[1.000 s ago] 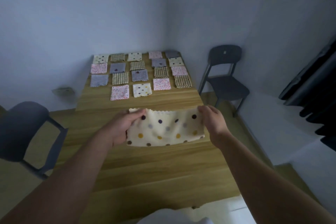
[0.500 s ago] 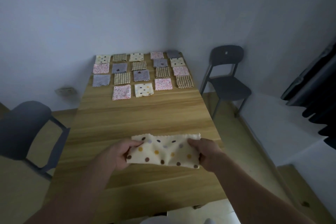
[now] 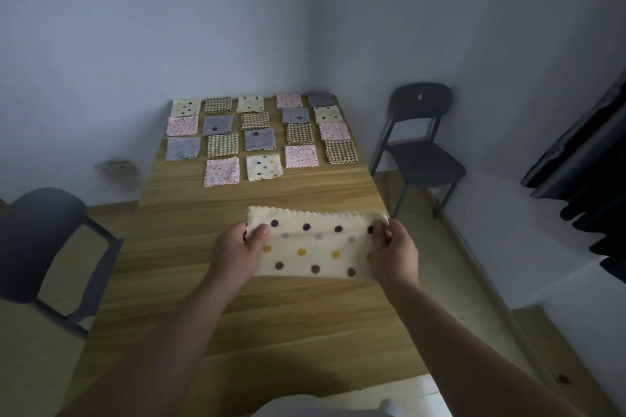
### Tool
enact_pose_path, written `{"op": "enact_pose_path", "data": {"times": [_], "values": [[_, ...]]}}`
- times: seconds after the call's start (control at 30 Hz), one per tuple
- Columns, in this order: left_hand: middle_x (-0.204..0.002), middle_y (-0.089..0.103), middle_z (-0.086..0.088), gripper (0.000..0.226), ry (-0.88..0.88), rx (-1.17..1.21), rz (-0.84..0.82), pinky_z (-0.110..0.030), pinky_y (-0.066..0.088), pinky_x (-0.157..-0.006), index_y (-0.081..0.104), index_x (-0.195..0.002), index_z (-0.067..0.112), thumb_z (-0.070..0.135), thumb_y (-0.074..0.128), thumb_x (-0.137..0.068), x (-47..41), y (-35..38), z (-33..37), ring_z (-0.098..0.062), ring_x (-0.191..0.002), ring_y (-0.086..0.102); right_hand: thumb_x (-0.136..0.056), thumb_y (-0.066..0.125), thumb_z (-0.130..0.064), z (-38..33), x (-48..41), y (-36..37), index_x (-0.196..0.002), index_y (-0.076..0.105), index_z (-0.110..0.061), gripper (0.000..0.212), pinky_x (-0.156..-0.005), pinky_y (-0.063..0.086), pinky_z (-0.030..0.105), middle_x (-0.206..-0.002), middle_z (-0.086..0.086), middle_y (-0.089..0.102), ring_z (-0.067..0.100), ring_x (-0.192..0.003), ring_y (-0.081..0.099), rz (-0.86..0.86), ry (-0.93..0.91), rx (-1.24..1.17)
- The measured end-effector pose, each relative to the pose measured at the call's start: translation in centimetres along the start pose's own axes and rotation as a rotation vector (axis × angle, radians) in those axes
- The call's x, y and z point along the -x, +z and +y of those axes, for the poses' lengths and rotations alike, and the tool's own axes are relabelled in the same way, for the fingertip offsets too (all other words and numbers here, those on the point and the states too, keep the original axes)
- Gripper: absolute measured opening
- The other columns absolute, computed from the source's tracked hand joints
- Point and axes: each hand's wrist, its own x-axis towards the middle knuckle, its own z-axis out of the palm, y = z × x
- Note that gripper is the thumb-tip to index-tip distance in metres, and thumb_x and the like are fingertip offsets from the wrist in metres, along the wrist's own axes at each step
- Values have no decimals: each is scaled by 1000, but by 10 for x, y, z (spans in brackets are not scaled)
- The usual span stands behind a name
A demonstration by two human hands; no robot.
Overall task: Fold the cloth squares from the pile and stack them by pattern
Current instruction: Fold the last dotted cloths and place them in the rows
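While left hand [image 3: 233, 256] and right hand [image 3: 394, 256] pinch its ends, dotted cloth [image 3: 315, 244] spans between.

The cream dotted cloth [image 3: 315, 249] is soft, matt fabric with zigzag-cut edges, as are the folded squares [image 3: 259, 139] along the far edge of the smooth, pale wood-grain surface [image 3: 271, 315], while the chair [image 3: 420, 105] by its right edge looks like matt dark plastic.

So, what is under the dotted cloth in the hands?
Only the wooden table shows around the cream polka-dot cloth, pinched by the left hand and right hand. The patch beneath it is covered.
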Motion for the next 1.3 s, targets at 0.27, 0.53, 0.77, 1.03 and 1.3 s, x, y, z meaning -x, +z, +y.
{"op": "enact_pose_path", "data": {"times": [0.27, 0.53, 0.77, 1.03, 1.3], "values": [[-80, 69, -6, 41, -96, 16, 28, -37, 51, -68, 68, -89, 11, 46, 51, -102, -16, 7, 17, -24, -76, 65, -99, 54, -48, -3, -14, -4, -90, 65, -18, 33, -61, 51, 32, -82, 0, 67, 19, -74, 65, -9, 114, -66], [-54, 41, 0, 49, -137, 0, -34, -25, 34, -49, 42, -63, 12, 39, 58, -101, -17, 23, 21, -13, -44, 46, -102, 49, -47, -7, -16, -6, -85, 61, -19, 35, -56, 45, 28, -78, 1, 64, 17, -68, 60, -71, 111, 8], [-61, 63, -18, 50, -32, 33, -176, -46, 59, -63, 61, -73, -2, 40, 58, -100, 4, 44, 40, -23, -52, 65, -104, 49, -42, -24, 3, 5, -90, 65, -12, 36, -36, 37, 15, -73, 1, 63, 12, -57, 58, -211, 89, 39], [-69, 74, -4, 55, 7, 101, -293, -49, 61, -72, 75, -78, 14, 58, 50, -98, 23, 61, 56, -23, -67, 74, -102, 41, -59, -31, 24, 8, -85, 74, -13, 59, -79, 61, 48, -79, 6, 76, 24, -78, 75, -381, 102, -225], [-57, 55, 0, 39, -27, 173, -282, -34, 42, -56, 66, -74, 4, 38, 69, -93, 40, 63, 59, -15, -53, 52, -106, 28, -58, -18, 32, -19, -114, 70, -5, 68, -85, 59, 43, -99, 17, 76, 30, -88, 74, -479, 374, -697]]}}
